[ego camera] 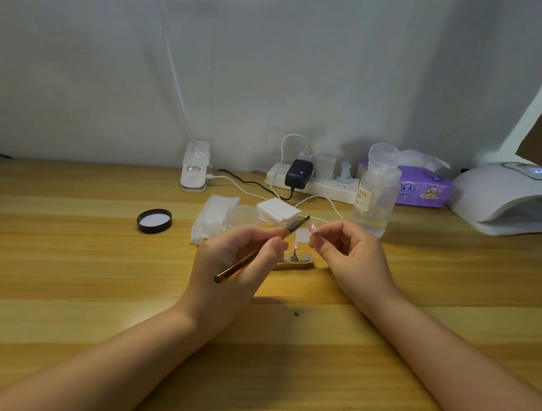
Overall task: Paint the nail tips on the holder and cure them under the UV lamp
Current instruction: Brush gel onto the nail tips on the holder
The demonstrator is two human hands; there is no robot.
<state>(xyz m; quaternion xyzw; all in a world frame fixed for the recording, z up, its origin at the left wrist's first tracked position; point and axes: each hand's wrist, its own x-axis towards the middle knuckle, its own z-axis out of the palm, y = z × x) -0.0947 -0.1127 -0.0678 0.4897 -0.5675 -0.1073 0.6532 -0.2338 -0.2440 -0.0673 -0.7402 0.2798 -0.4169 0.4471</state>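
Left hand (241, 262) grips a brush (260, 249) pencil-style, bristles aimed up-right. Right hand (347, 255) pinches a pinkish nail tip (313, 228) between thumb and forefinger, raised just above the wooden holder (295, 263), which sits on the table (89, 287) between both hands. UV lamp (512, 198) is way off at the far right, bottle (377, 192) nearer, black lid (154, 221) off left.

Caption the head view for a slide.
Left hand grips a brush above the wooden holder; UV lamp at right.
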